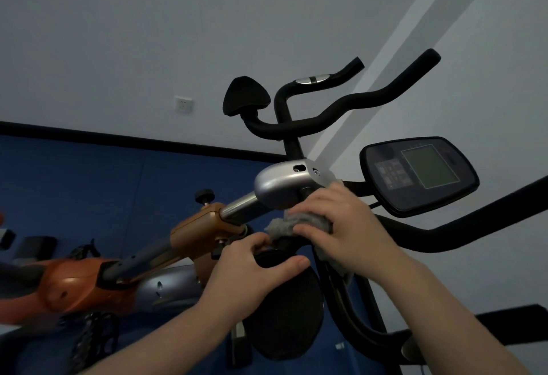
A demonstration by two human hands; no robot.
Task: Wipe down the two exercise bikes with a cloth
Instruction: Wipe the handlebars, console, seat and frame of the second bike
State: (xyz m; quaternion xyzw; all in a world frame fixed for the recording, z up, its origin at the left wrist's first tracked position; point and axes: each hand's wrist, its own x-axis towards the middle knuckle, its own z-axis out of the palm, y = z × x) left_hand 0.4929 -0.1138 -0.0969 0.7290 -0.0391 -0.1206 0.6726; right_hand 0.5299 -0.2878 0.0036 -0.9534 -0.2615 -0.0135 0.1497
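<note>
1. You have one grey cloth [299, 222], bunched under your right hand [341, 223] just below the silver housing [281, 186] of the near bike; a loose tail of it hangs down behind your right wrist.
2. Your right hand has its fingers curled over the cloth and presses it against the black stem beneath the housing.
3. Your left hand [252, 265] grips the top edge of the black pad [284, 309], thumb in front and fingers curled over the rim.
4. You can count two bikes: the near one with the console [418, 176], and an orange bike [89, 279] to the left.
5. The orange bike's long axis runs from lower left up toward the silver housing.
6. The near bike's black handlebars [341, 110] rise above the housing and point up to the right; a second black bar sweeps off to the right below the console.
7. One wall socket [183, 104] sits on the pale wall [118, 33], above a blue panel [89, 182].
</note>
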